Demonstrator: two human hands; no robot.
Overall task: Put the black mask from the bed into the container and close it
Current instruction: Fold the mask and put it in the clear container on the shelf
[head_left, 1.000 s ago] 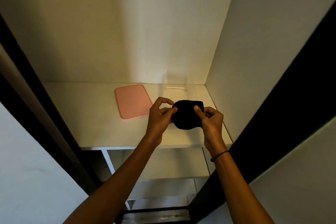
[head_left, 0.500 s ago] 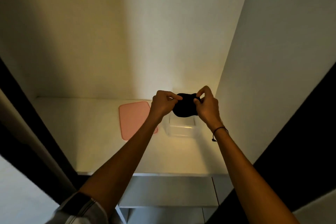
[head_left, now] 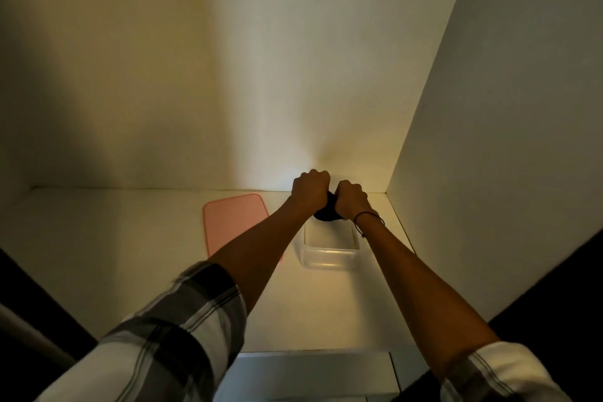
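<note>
The black mask is bunched between both my hands, just over the far end of the clear open container on the white shelf. My left hand grips the mask's left side with curled fingers. My right hand, with a thin black cord on its wrist, grips the right side. Only a small dark part of the mask shows below the hands. The pink lid lies flat on the shelf left of the container, partly behind my left forearm.
The white shelf sits in a closet niche with a back wall and a white side wall close on the right. Dark door frames stand at the lower left and lower right. A lower shelf edge shows below.
Both hands moved forward and down with the mask, from above the container's front to its far end. The mask is more bunched and hidden. The view came closer to the shelf.
</note>
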